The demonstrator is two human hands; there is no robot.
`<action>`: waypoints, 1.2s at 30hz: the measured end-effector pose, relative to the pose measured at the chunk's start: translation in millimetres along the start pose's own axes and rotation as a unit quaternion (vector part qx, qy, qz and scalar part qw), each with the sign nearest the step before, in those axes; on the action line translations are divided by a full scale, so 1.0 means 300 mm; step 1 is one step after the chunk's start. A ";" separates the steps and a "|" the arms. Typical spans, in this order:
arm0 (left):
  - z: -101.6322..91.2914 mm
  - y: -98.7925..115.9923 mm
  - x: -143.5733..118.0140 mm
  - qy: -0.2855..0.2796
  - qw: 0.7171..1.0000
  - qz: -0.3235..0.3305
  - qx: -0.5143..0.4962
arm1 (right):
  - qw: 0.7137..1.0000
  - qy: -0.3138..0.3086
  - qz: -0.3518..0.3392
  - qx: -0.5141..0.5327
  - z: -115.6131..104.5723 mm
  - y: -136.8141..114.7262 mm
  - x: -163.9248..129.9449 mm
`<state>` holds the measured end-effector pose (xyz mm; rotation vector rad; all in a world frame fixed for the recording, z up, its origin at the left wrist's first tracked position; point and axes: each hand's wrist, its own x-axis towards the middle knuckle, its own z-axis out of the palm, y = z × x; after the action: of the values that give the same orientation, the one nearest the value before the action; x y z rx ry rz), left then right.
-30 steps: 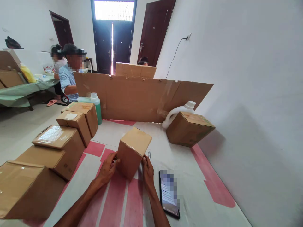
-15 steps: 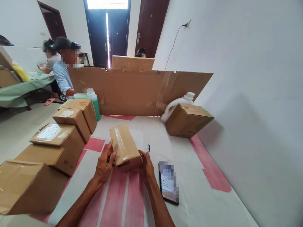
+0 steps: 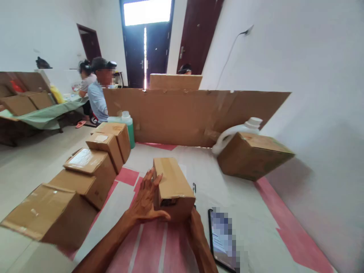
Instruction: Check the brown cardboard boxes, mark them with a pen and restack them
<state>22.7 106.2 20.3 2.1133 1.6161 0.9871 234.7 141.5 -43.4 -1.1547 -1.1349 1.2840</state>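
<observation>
- White table [image 3: 256, 231] with red blocks and stripes, set against a white wall [image 3: 313, 76] on the right.
- Small box [image 3: 173, 187] lying on the table near its front edge, long side pointing away, between both hands.
- Left hand [image 3: 146, 201] pressed flat on the box's left face, fingers spread and extended, thumb running along the lower front edge.
- Right hand [image 3: 195, 227] at the box's lower right corner, mostly hidden behind it; cannot tell whether those fingers are curled or straight.
- Pen [image 3: 194, 188] just beside the box on the right, partly hidden.
- Phone [image 3: 224, 240] face up near the right wrist, screen blurred, unreadable.
- Row of boxes [image 3: 85, 170] along the left table edge, five in all; one carrying a white label [image 3: 81, 158], print too small to read.
- Green bottle [image 3: 129, 127] behind that row.
- Cardboard sheet [image 3: 193, 115] standing upright across the far end of the table.
- Bigger box [image 3: 253, 155] tilted near the wall, touching a white jug [image 3: 236, 131] behind it; faint greenish print on its side, illegible.
- Two people [image 3: 96, 91] seated at a green-covered table [image 3: 48, 113] at far left, more boxes on it.
- Dark doors [image 3: 145, 53] at the back, bright window above them.
- Cable [image 3: 233, 53] hanging from a wall socket.
</observation>
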 end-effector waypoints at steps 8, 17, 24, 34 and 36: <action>-0.085 0.054 0.111 0.017 0.985 -0.008 -0.170 | 0.986 -0.024 0.165 -0.026 -0.044 -0.132 -0.041; -0.057 0.112 0.111 0.032 0.970 -0.060 -0.234 | 0.982 0.072 -0.095 -0.149 0.098 -0.361 0.039; -0.037 0.148 0.109 0.112 0.941 -0.141 -0.286 | 0.944 0.129 -0.210 -0.219 0.169 -0.385 0.019; -0.099 0.212 0.127 0.142 0.957 -0.177 -0.182 | 0.946 0.130 -0.145 -0.259 0.230 -0.434 -0.008; -0.096 0.214 0.135 0.145 0.958 -0.172 -0.180 | 0.943 0.132 -0.134 -0.273 0.230 -0.441 -0.001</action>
<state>54.9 118.6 93.7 1.4434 1.6987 1.3877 178.5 144.4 94.9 -1.4599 -1.4296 0.5907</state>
